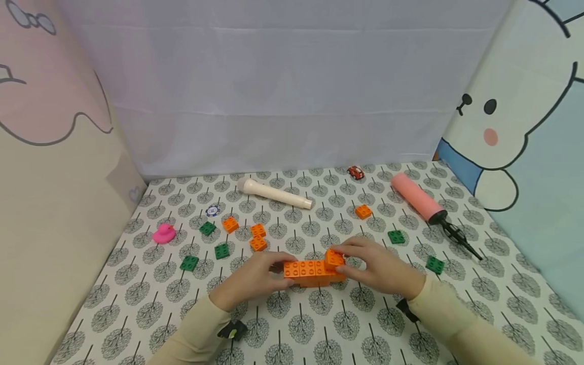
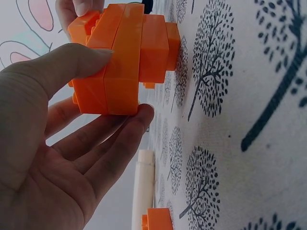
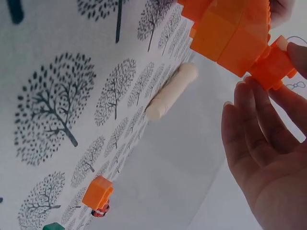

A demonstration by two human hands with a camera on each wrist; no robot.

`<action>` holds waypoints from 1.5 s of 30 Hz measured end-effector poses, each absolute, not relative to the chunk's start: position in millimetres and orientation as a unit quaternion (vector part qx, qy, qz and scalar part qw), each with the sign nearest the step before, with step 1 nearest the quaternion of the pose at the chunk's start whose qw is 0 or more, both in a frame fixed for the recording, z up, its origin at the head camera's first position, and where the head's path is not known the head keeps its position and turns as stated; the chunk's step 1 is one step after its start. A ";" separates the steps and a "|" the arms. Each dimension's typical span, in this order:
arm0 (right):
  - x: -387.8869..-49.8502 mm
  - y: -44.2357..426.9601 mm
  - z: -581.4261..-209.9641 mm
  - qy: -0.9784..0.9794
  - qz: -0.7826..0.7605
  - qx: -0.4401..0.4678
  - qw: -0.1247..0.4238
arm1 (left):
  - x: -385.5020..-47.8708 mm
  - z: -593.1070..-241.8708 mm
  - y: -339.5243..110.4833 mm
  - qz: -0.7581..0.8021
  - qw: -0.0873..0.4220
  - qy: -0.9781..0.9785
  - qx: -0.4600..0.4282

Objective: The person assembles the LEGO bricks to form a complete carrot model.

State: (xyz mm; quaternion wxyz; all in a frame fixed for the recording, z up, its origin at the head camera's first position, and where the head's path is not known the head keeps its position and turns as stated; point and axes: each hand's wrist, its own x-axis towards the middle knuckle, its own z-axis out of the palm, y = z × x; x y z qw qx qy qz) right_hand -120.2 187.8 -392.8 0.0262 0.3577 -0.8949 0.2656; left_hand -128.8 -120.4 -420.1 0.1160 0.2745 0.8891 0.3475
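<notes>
A stacked structure of orange building blocks [image 1: 306, 269] stands on the patterned cloth, wider above and narrower below in the left wrist view. My left hand [image 1: 253, 279] grips its left end, thumb on the near side and fingers at the far side. At the right end, my right hand [image 1: 380, 266] pinches a single orange building block [image 1: 334, 259] between thumb and fingers. That block sits tilted over the top row and touches it in the right wrist view; whether its studs are engaged I cannot tell.
Loose orange blocks [image 1: 230, 224] and green blocks [image 1: 222, 251] lie on both sides. Farther back are a white microphone-shaped toy [image 1: 276, 195], a red toy car [image 1: 356, 173] and a blue-white chip [image 1: 212, 211]. A pink duck [image 1: 164, 233] sits left, a pink tube with black handle [image 1: 417, 197] right.
</notes>
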 end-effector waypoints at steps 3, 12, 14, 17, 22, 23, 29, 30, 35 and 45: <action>-120.1 186.3 -394.7 -0.893 0.260 0.366 0.021 | -128.8 -420.4 -120.3 0.347 0.116 0.889 0.275; -119.8 185.6 -396.5 -0.888 0.270 0.372 0.017 | -129.3 -421.2 -119.4 0.358 0.133 0.885 0.266; -120.1 185.3 -396.4 -0.889 0.269 0.370 0.016 | -129.6 -420.9 -119.4 0.357 0.133 0.886 0.264; -120.5 184.7 -396.3 -0.892 0.269 0.363 0.010 | -129.9 -420.9 -119.8 0.358 0.132 0.886 0.264; -121.6 183.2 -395.9 -0.892 0.276 0.357 -0.005 | -129.9 -421.7 -120.4 0.359 0.133 0.885 0.264; -121.9 182.9 -395.9 -0.892 0.278 0.358 -0.007 | -129.9 -421.7 -120.5 0.359 0.133 0.885 0.264; -123.8 180.8 -396.3 -0.888 0.288 0.358 -0.018 | -130.4 -421.7 -121.1 0.353 0.132 0.887 0.266; -124.1 180.4 -396.7 -0.888 0.289 0.357 -0.020 | -130.4 -421.6 -121.2 0.352 0.132 0.888 0.266; -124.5 180.2 -399.4 -0.890 0.290 0.351 -0.019 | -129.6 -419.9 -120.8 0.353 0.130 0.886 0.270; -123.3 180.9 -400.9 -0.891 0.290 0.348 -0.020 | -128.9 -413.9 -131.2 0.326 0.141 0.885 0.302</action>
